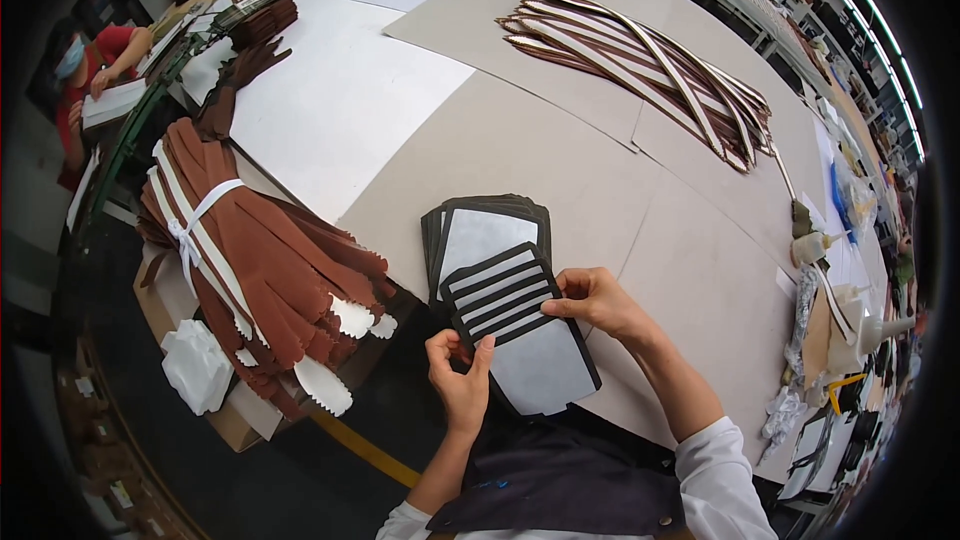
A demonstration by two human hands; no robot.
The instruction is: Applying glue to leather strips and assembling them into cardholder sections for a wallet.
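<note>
Between my hands is a flat panel (pixel 545 372) with a dark border, several dark and pale stripes across its upper half and a plain grey lower half. It lies tilted, its top overlapping a stack of similar dark-edged grey panels (pixel 490 232) on the table. My left hand (pixel 460 380) grips its left edge, thumb on the face and some fingers hidden behind. On the opposite edge, my right hand (pixel 600 300) pinches the panel beside the stripes with thumb and forefinger. The panel's lower end hangs over the table's front edge.
A tied bundle of brown strips (pixel 235 240) sits on a box at left, by a crumpled white wad (pixel 197 365). Brown and white strips (pixel 640 75) lie farther back on the table (pixel 560 155). Bottles (pixel 815 248) line the right edge. A co-worker (pixel 105 70) sits at far left.
</note>
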